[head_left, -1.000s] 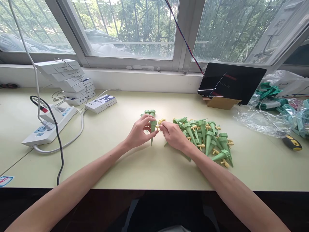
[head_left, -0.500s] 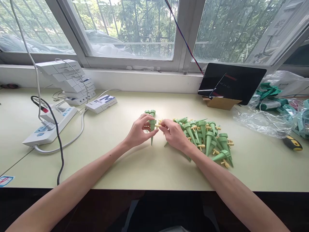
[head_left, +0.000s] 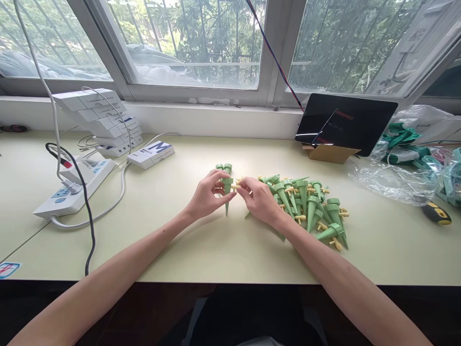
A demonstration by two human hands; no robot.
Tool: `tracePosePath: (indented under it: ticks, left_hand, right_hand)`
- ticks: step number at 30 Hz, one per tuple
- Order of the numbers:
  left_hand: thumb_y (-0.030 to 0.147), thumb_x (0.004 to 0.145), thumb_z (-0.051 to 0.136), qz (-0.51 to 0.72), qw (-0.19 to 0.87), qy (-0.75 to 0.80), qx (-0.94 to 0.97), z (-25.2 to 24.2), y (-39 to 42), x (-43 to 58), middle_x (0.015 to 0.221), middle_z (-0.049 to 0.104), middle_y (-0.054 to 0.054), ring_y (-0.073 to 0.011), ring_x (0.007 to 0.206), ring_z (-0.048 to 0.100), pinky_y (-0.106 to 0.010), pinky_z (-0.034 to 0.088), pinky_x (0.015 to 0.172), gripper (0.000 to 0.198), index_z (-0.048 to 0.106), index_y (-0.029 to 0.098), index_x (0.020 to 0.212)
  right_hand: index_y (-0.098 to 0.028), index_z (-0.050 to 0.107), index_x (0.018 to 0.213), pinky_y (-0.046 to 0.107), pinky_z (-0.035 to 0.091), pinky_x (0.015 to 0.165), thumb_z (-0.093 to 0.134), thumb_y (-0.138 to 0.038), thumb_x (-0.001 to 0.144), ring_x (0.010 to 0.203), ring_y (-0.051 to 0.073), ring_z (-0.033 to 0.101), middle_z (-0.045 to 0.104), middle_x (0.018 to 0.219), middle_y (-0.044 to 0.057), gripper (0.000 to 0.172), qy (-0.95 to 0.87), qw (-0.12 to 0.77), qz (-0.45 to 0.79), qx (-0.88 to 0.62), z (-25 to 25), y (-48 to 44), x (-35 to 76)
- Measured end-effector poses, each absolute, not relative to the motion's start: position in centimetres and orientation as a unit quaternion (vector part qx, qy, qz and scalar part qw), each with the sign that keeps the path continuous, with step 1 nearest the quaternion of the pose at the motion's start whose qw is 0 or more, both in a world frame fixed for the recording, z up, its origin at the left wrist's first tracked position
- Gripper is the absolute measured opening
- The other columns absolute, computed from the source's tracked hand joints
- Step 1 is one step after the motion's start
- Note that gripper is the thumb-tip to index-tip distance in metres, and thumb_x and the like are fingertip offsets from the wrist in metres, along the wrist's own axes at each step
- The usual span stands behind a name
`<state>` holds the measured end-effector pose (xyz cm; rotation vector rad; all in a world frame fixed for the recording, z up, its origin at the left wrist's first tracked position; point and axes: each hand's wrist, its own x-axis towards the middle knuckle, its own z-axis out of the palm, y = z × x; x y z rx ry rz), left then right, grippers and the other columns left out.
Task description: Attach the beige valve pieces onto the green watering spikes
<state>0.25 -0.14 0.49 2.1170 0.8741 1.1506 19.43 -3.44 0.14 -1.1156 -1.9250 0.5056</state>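
My left hand (head_left: 204,196) is closed around a green plant watering spike (head_left: 227,182), its wide cap up and its narrow tip pointing down. Thumb and fingertips of my right hand (head_left: 260,198) pinch a small yellow valve (head_left: 236,187) at the right side of that spike, just below the cap. Whether the valve is seated in the spike I cannot tell. Just behind my left fingers show the caps of two more green spikes (head_left: 227,167). To the right of my right hand lies a heap of green spikes (head_left: 311,209) with yellow valves, partly hidden by that hand.
A power strip (head_left: 72,194) with cables and stacked white boxes (head_left: 104,120) stand at left, near a single white box (head_left: 151,154). At right are a tablet (head_left: 345,122) on a cardboard stand (head_left: 333,154), clear plastic bags (head_left: 392,180) and a yellow-black tool handle (head_left: 436,213).
Both hands stay in nearly the same place, holding the spike and the valve. The heap has not visibly moved.
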Motion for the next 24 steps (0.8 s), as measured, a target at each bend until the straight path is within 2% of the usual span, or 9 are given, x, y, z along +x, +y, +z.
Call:
tracePosePath:
  ticks: [4, 19, 24]
  left_hand:
    - [0.031, 0.080, 0.075, 0.429, 0.302, 0.326, 0.786, 0.38, -0.05, 0.20, 0.108, 0.055, -0.006, -0.0132, 0.077, 0.067, -0.034, 0.064, 0.072, 0.030, 0.061, 0.021, 0.105]
    - [0.029, 0.082, 0.073, 0.417, 0.241, 0.303, 0.822, 0.47, -0.37, 0.11, 0.110, 0.055, -0.006, -0.0122, 0.077, 0.065, -0.033, 0.065, 0.071, 0.028, 0.061, 0.021, 0.106]
    - [0.029, 0.082, 0.072, 0.418, 0.239, 0.305, 0.822, 0.45, -0.31, 0.16, 0.110, 0.056, -0.006, -0.0118, 0.076, 0.064, -0.032, 0.065, 0.071, 0.028, 0.061, 0.021, 0.107]
  right_hand:
    - [-0.020, 0.055, 0.094, 0.029, 0.044, 0.071, 0.050, -0.025, 0.098, 0.081, 0.018, 0.057, 0.063, 0.093, 0.006, 0.008, -0.764, 0.427, 0.205, -0.439, -0.15, -3.27, 19.46]
    - [-0.022, 0.041, 0.073, 0.027, 0.033, 0.061, 0.041, -0.022, 0.099, 0.062, 0.015, 0.044, 0.051, 0.070, 0.000, 0.025, -0.777, 0.391, 0.194, -0.453, 0.47, -3.46, 19.36]
    - [-0.021, 0.043, 0.074, 0.027, 0.035, 0.062, 0.041, -0.024, 0.100, 0.063, 0.014, 0.046, 0.053, 0.071, 0.000, 0.026, -0.773, 0.389, 0.208, -0.456, 0.48, -3.54, 19.39]
